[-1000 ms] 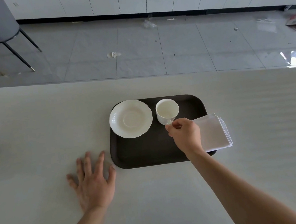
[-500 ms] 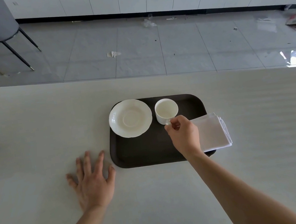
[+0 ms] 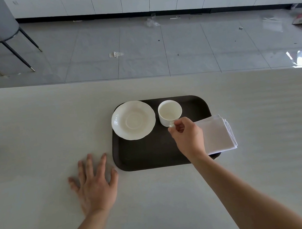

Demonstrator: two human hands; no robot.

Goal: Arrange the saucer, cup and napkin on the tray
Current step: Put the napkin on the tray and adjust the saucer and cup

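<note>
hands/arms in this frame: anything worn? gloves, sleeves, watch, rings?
Both bare. The left hand and right hand show no gloves, and no rings are visible on the fingers. Both forearms are uncovered to the frame edge: no sleeves, watch, bands or markings in view.

A dark tray (image 3: 152, 156) is lying flat on the desk. A white saucer (image 3: 133, 120) with a wavy rim is sitting empty on its far left corner. A small white cup (image 3: 169, 112) is standing upright just beside the saucer, also empty. A folded white napkin (image 3: 217, 134) is resting on the tray's right side, hanging over its edge.
</note>
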